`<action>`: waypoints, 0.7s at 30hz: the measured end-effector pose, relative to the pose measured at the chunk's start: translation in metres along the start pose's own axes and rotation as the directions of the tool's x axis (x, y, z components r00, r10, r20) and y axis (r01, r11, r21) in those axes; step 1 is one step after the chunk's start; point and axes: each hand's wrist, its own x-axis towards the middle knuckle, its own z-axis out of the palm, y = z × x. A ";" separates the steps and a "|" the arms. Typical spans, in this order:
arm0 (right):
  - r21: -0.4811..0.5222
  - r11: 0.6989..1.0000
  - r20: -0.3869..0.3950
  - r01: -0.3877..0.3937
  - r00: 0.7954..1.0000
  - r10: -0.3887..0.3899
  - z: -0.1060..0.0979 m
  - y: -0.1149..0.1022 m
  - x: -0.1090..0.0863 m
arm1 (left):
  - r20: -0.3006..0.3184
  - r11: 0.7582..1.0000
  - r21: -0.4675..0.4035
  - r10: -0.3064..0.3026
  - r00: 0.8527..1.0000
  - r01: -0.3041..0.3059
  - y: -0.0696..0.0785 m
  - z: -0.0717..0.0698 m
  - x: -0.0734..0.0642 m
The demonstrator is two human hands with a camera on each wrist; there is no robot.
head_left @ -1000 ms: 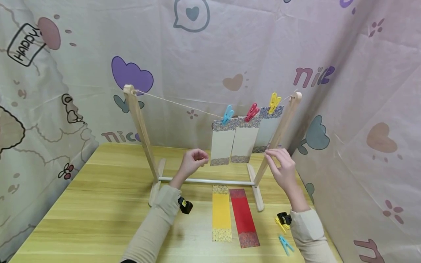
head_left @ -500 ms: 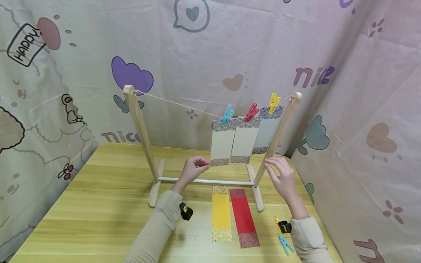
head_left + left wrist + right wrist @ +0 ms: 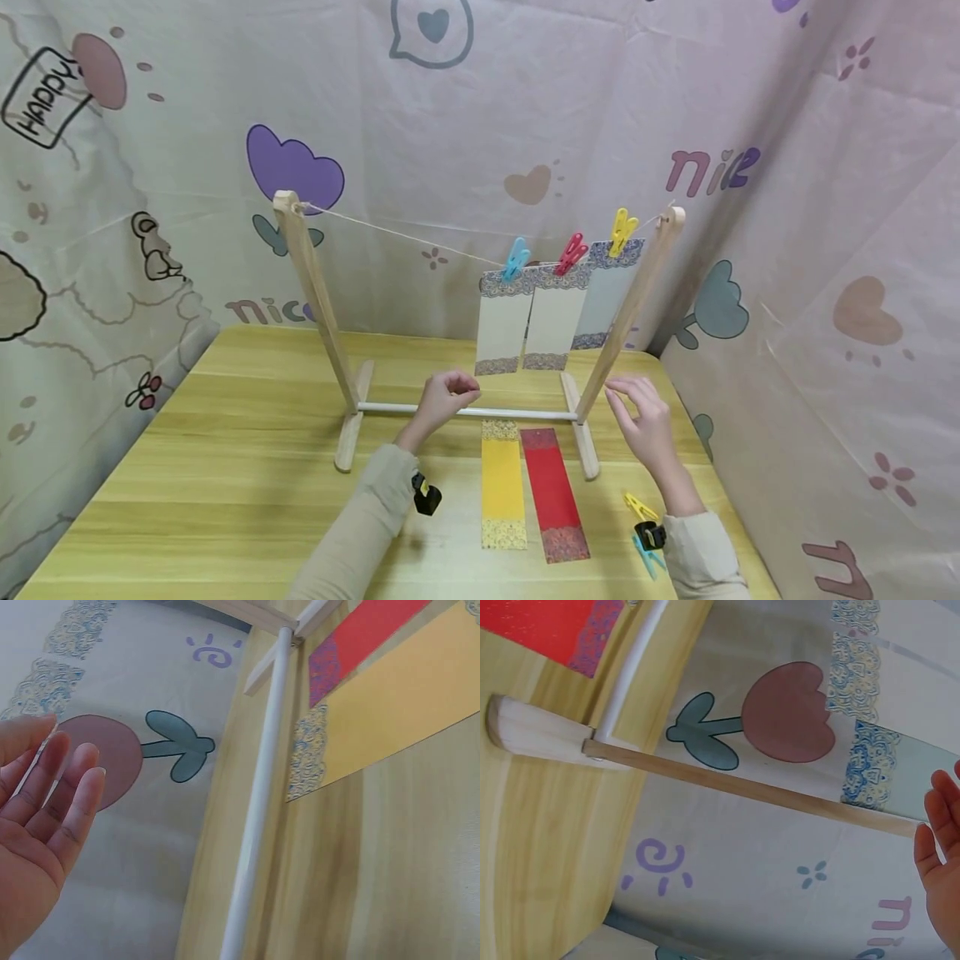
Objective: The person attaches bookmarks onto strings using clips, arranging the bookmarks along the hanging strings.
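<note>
My left hand (image 3: 438,404), its fingers loosely curved with nothing between them, hovers above the white crossbar (image 3: 480,412), apart from the hanging cards. My right hand (image 3: 643,421) is held beside the right wooden post (image 3: 633,312), also holding nothing; its fingers look relaxed in the right wrist view. From the string hang two cream cards (image 3: 501,325) and a pale blue card (image 3: 606,296), all with patterned bands. A blue clothespin (image 3: 516,259), a red clothespin (image 3: 572,254) and a yellow clothespin (image 3: 622,232) grip their tops.
On the table (image 3: 225,483), a yellow card (image 3: 501,479) and a red card (image 3: 553,487) lie in front of the crossbar. A loose yellow clothespin (image 3: 640,505) and blue clothespin (image 3: 643,552) lie near my right wrist. The left post (image 3: 315,292) holds the string's other end.
Both hands have come down, away from the hanging cards' level. The clipped cards stay on the string. The head view has shifted slightly.
</note>
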 end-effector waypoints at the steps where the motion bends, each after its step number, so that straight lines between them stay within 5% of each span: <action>1: 0.001 1.000 0.002 -0.003 1.000 0.003 0.000 0.000 -0.002 | 0.003 1.000 0.001 -0.001 1.000 0.001 0.000 0.001 -0.001; 14: -0.010 0.999 0.000 -0.051 0.999 0.051 -0.009 0.001 -0.031 | 0.067 0.997 0.078 -0.014 0.998 0.009 -0.008 0.009 -0.008; 21: -0.037 0.995 0.027 -0.095 0.995 0.096 -0.013 0.004 -0.049 | 0.115 0.999 0.042 -0.025 0.993 0.020 -0.030 0.013 -0.010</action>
